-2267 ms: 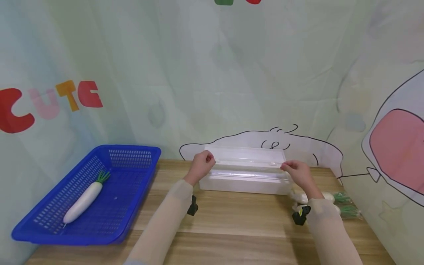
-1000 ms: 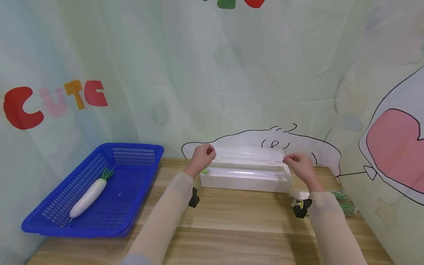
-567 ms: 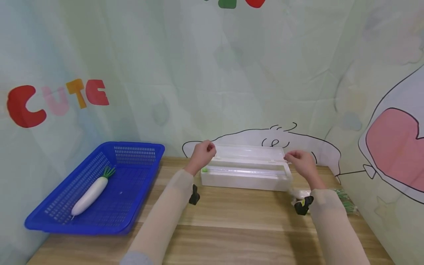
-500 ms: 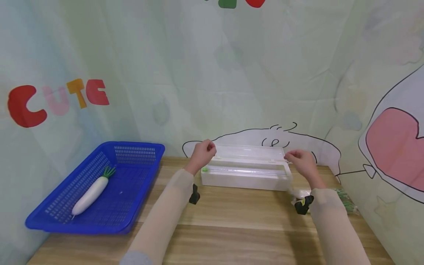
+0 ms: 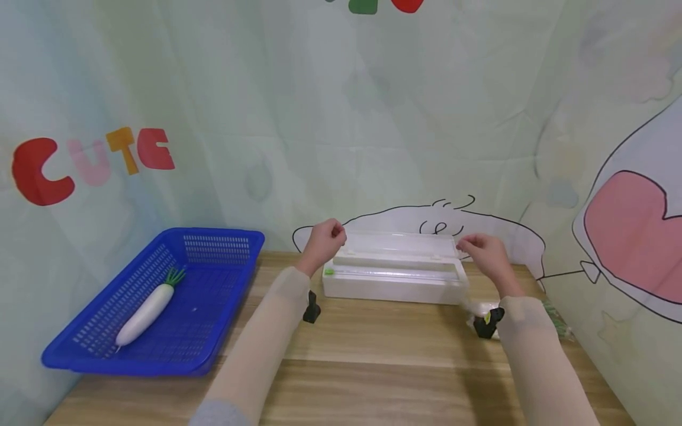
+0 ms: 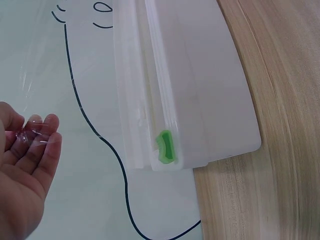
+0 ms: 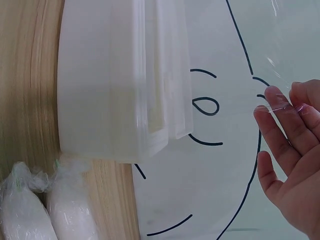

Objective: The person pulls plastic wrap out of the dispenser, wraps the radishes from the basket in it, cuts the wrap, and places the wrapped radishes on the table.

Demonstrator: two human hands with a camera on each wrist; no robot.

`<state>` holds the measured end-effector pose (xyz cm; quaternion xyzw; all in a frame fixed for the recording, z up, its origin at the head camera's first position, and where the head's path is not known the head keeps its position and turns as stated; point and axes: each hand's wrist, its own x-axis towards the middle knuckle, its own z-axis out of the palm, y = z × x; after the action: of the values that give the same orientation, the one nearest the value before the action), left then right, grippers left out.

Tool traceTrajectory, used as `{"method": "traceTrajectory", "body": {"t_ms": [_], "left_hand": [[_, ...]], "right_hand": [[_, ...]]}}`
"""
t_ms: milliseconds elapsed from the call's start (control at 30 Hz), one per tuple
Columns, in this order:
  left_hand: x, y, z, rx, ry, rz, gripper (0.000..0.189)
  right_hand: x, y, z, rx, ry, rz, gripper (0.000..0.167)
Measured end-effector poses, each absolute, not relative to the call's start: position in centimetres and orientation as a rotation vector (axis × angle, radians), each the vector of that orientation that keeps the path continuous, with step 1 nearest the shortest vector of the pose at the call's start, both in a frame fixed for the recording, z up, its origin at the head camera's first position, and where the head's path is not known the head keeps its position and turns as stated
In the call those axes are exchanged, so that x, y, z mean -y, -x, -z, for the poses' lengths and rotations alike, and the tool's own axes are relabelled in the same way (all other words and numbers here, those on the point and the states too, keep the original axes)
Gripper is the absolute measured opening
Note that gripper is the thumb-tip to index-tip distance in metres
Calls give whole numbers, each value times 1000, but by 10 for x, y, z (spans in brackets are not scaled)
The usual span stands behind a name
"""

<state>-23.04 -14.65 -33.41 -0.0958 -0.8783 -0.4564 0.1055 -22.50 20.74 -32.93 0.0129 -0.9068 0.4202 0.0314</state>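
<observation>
A white cling film dispenser [image 5: 394,290] stands on the wooden table, its clear lid [image 5: 399,244] raised at the back. A green slider cutter [image 6: 166,147] sits at the left end of its bar. My left hand [image 5: 322,245] pinches an edge of thin clear cling film [image 6: 37,136] between thumb and fingers, above the dispenser's left end. Beyond the right end, my right hand [image 5: 487,260] pinches the other side of the cling film [image 7: 280,107]. Faint glints show the sheet in both wrist views; in the head view it is nearly invisible.
A blue basket [image 5: 226,319] on the left contains a white radish [image 5: 145,315] with green stalks. Film-wrapped white radishes [image 7: 72,215] lie near the dispenser's right end, partly behind my right wrist. A printed cloth backdrop [image 5: 394,118] rises right behind the table.
Both hands have risen a little from the dispenser's front, still pinching the cling film. The green slider, earlier hidden by the left hand, now shows. The head view has shifted slightly.
</observation>
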Motion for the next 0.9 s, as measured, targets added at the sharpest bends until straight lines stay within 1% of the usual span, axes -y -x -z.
{"method": "traceTrajectory", "body": {"t_ms": [333, 467, 700, 900], "left_hand": [[147, 228, 326, 2576, 305, 1329, 11], [147, 227, 322, 2569, 309, 1316, 11], [148, 227, 318, 2560, 323, 1316, 12], [149, 226, 314, 2575, 302, 1330, 12]], "right_hand": [[-209, 222, 323, 2760, -109, -1251, 41], [-208, 221, 319, 2762, -110, -1252, 42], [-208, 219, 314, 2754, -108, -1261, 39], [-207, 219, 311, 2749, -101, -1252, 41]]}}
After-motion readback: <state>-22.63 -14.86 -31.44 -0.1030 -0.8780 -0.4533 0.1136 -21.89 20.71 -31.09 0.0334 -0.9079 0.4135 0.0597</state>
